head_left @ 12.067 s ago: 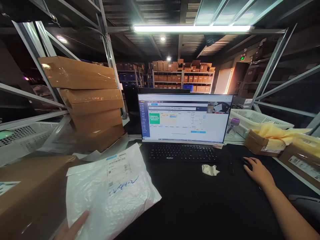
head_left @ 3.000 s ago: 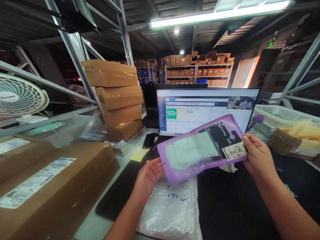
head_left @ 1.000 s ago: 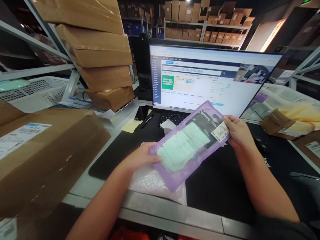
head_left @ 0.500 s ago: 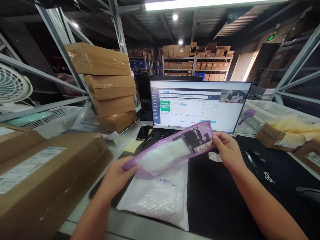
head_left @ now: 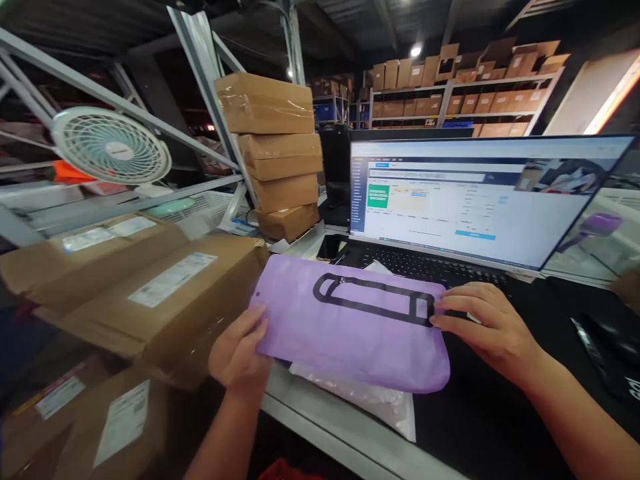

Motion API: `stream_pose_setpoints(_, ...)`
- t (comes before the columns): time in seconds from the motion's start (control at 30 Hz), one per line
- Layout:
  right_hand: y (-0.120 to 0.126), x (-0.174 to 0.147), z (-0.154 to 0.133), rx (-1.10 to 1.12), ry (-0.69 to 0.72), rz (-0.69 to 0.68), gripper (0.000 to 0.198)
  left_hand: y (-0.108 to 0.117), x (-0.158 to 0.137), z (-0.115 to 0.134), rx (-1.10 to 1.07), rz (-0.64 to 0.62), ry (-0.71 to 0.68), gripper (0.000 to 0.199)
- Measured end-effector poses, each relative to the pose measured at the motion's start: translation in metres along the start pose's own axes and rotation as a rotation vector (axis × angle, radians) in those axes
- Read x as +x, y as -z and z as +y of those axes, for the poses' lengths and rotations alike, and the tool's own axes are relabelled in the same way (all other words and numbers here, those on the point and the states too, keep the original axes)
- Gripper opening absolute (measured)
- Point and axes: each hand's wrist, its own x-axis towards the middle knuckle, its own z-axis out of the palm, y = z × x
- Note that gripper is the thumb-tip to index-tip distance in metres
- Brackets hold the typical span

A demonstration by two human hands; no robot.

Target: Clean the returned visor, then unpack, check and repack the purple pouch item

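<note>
A flat purple packaging bag [head_left: 310,337] with a black printed outline on its face is stretched between my two hands, above the desk. My left hand [head_left: 243,347] pinches its left edge, thumb on the near face. At the other end, my right hand [head_left: 487,327] has thumb and fingers closed on the right edge, over the black print. Below the bag, a white plastic mailer [head_left: 395,407] lies on the black desk mat [head_left: 455,427], mostly covered from view.
Behind the bag stands a laptop [head_left: 425,233] with its screen lit. Cardboard boxes [head_left: 165,287] fill the left side, and more boxes [head_left: 285,157] are stacked beside a metal frame. A fan [head_left: 117,150] sits at far left. A phone [head_left: 329,248] lies near the laptop; a black mouse [head_left: 607,343] is at right.
The purple bag has been turned over: its clear window and black label faced me, now a plain purple side with black print does. The view has swung left and the bag is lower.
</note>
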Motion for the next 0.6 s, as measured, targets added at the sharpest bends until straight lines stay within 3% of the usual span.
stream_pose_setpoints(0.07,-0.004,-0.002,0.002,-0.006,0.015,-0.002,0.025,0.002,0.002,0.001,0.023,0.068,-0.099,0.018)
stream_pose_setpoints(0.13,-0.007,-0.004,0.003,0.055,-0.043,0.05,0.021,0.003,0.005,0.007,0.008,0.024,-0.168,0.017)
stream_pose_setpoints(0.2,-0.009,-0.008,0.003,0.196,-0.258,0.154,0.01,0.003,0.009,0.017,-0.063,-0.086,-0.106,0.011)
stream_pose_setpoints(0.27,-0.01,-0.011,0.004,0.338,-0.66,0.276,0.016,0.001,0.013,0.032,-0.235,-0.208,0.18,0.006)
stream_pose_setpoints(0.37,-0.015,-0.015,0.012,0.688,-1.217,0.3,0.032,-0.008,0.018,0.048,-0.604,-0.326,0.799,0.023)
stream_pose_setpoints(0.4,-0.018,-0.015,0.016,0.839,-1.307,0.26,0.035,-0.013,0.02,0.05,-0.691,-0.344,0.94,0.029)
stream_pose_setpoints(0.47,-0.024,-0.015,0.023,1.08,-1.382,0.151,0.041,-0.024,0.024,0.047,-0.788,-0.367,1.092,0.037)
stream_pose_setpoints(0.6,-0.035,-0.013,0.023,1.198,-1.396,-0.084,0.047,-0.039,0.025,0.033,-0.814,-0.439,1.124,0.042)
